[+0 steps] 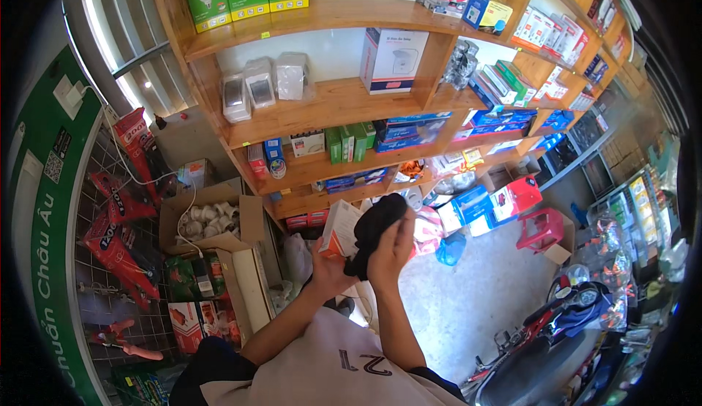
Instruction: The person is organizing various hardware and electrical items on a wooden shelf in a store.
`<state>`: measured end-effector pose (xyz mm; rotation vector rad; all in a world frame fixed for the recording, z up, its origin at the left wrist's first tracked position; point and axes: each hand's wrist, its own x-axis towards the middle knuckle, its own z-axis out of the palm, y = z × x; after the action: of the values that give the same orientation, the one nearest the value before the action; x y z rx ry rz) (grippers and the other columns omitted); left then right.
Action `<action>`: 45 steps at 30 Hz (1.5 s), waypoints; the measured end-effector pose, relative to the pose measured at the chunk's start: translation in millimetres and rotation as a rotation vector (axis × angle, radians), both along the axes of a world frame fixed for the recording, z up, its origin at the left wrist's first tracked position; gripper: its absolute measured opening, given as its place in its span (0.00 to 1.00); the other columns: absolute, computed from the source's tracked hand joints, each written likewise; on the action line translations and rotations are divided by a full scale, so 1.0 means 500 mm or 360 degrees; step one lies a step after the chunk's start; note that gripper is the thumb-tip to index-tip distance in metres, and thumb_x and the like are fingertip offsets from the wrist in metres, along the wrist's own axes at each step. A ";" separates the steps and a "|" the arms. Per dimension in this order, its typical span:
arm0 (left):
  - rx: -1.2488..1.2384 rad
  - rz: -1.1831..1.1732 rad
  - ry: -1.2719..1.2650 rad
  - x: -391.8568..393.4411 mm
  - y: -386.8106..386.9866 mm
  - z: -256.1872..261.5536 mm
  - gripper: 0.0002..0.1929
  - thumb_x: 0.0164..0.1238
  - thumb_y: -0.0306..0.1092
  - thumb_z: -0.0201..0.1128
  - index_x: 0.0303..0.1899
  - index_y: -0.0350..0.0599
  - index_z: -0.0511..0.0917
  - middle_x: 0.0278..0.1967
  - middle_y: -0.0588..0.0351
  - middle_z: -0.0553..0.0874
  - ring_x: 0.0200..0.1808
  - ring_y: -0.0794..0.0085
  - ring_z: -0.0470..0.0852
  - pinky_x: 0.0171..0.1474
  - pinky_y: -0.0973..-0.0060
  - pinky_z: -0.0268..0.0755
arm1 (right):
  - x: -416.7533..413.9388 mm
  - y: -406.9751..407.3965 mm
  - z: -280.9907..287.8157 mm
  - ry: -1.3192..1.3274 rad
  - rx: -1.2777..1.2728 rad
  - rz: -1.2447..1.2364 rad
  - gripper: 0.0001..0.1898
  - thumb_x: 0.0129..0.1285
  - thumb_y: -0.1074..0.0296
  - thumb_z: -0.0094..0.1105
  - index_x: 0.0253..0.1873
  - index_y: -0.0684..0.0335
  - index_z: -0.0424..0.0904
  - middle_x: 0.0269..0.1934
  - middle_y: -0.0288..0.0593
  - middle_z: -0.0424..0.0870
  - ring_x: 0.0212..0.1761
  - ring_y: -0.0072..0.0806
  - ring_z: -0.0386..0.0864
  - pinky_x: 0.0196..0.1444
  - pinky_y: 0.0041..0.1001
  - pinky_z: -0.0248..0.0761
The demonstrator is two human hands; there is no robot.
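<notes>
In front of my chest, my left hand [329, 269] grips the lower end of a white and orange cardboard box [340, 229], which stands tilted upward. My right hand [392, 244] is closed around a bunched black cloth [379, 225]. The cloth lies against the right side of the box and hides part of it. Its lower end hangs down close to my left palm. Beyond both hands rise wooden shelves [334, 99] stocked with packaged goods.
At left, an open carton [255, 220] holds several white plastic fittings [208, 220]. Red hanging packets [118, 241] line a wire grid. To the right are a red plastic stool [540, 229] and a parked motorbike [540, 345] on the concrete floor [460, 296].
</notes>
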<state>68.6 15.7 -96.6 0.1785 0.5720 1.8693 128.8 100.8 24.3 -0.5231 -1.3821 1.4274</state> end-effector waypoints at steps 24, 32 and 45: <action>0.0516 0.0058 -0.0577 -0.128 0.039 -0.084 0.39 0.65 0.73 0.54 0.64 0.49 0.77 0.60 0.52 0.84 0.60 0.62 0.83 0.66 0.62 0.73 | -0.047 0.092 -0.133 -0.0811 0.1093 0.0482 0.15 0.58 0.81 0.65 0.51 0.66 0.81 0.50 0.52 0.81 0.50 0.49 0.81 0.52 0.37 0.76; 0.0489 -0.0217 -0.0356 -0.180 0.096 0.058 0.47 0.63 0.72 0.55 0.80 0.60 0.56 0.76 0.53 0.66 0.77 0.53 0.64 0.72 0.39 0.62 | -0.175 0.172 -0.014 -0.1112 0.1117 0.0170 0.30 0.67 0.55 0.68 0.64 0.73 0.72 0.63 0.66 0.73 0.66 0.62 0.72 0.67 0.44 0.68; 0.0410 0.0193 -0.0136 -0.292 0.100 0.163 0.47 0.64 0.71 0.54 0.79 0.54 0.58 0.75 0.55 0.68 0.75 0.59 0.67 0.74 0.52 0.60 | -0.265 0.222 -0.085 -0.0914 0.0688 0.0214 0.21 0.66 0.69 0.67 0.61 0.70 0.75 0.63 0.65 0.75 0.73 0.59 0.68 0.74 0.44 0.61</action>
<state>-77.5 65.6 -15.3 0.2361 0.2872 2.0553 -4.0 211.6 -18.5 -0.5849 -2.1543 1.0641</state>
